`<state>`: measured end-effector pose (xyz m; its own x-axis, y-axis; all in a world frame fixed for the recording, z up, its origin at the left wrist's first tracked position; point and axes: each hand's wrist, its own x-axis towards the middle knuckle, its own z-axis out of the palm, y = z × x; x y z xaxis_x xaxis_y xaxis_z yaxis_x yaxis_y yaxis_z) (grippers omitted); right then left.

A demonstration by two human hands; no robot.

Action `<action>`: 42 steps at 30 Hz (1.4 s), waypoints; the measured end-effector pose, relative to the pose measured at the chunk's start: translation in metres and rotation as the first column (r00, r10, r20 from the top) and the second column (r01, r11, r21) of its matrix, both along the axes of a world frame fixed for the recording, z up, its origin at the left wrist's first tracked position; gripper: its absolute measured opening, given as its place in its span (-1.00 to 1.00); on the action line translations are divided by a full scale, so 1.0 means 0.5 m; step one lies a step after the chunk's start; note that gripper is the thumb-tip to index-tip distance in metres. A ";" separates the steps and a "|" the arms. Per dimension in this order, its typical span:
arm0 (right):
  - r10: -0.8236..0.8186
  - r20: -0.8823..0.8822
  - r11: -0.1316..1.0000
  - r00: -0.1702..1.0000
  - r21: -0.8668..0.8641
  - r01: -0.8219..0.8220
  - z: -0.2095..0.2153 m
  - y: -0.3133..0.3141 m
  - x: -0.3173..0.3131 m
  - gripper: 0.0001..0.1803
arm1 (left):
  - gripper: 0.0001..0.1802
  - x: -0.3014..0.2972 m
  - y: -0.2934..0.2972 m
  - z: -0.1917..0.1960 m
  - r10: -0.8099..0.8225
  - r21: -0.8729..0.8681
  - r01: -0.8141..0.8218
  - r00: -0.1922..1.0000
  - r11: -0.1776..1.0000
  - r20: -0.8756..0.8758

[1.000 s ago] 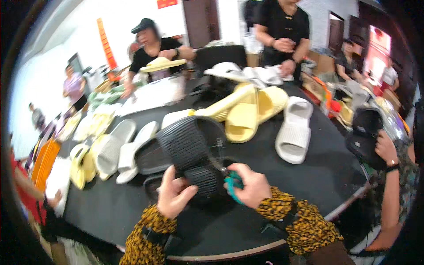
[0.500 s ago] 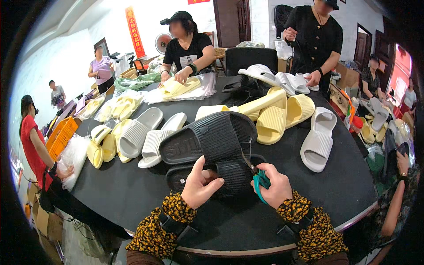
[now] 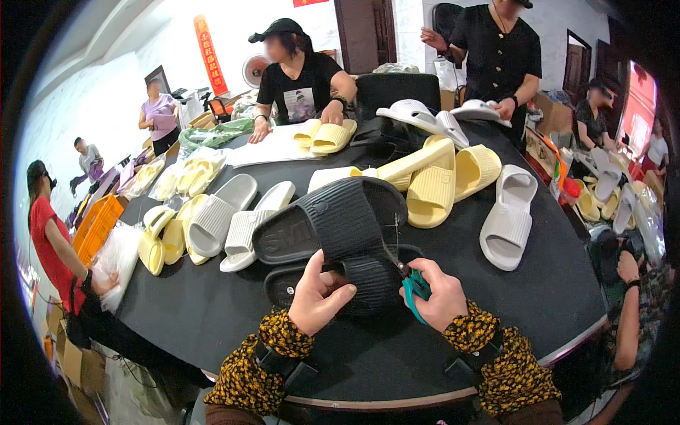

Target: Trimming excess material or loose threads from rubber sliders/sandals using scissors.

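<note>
A pair of black ribbed slide slippers lies in front of me, the upper slipper (image 3: 331, 218) partly over the lower slipper (image 3: 372, 287). My left hand (image 3: 320, 296) grips the lower slipper at its near side, index finger up against the upper one and some fingers hidden inside. In my right hand (image 3: 443, 296) is a pair of scissors with teal handles (image 3: 416, 286), fingers closed round the loops. The blades point up and away between the two slippers, near a thin thread or tag at the upper slipper's right end.
Grey slippers (image 3: 239, 234) and yellow slippers (image 3: 161, 241) sit to the left. More yellow slippers (image 3: 432, 188) lie beyond, with a grey slipper (image 3: 508, 218) at right. Co-workers stand around the black table (image 3: 467, 340). An orange crate (image 3: 98, 225) is far left.
My hands and the scissors stay nearly still. Across the table, a co-worker's yellow slippers have shifted right on the white sheets. The standing co-worker at right has raised a hand and tilted a white slipper.
</note>
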<state>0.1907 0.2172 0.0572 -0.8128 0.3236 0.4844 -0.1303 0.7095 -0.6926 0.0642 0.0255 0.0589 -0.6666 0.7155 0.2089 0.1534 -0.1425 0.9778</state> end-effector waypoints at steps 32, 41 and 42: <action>0.061 0.002 0.998 0.998 0.031 -0.061 -0.041 0.022 -0.004 -0.59 | -0.16 -0.036 -0.003 -0.054 0.103 0.085 -0.097 0.992 0.992 -0.076; 0.014 -0.009 1.000 1.000 0.009 -0.014 -0.019 0.014 0.000 -0.66 | -0.29 0.009 -0.001 -0.007 0.205 -0.044 -0.210 0.974 0.977 -0.098; -0.004 0.003 1.000 1.000 0.020 0.004 -0.028 0.015 -0.003 -0.66 | -0.24 0.025 0.011 0.020 0.151 -0.045 -0.156 0.984 0.987 -0.093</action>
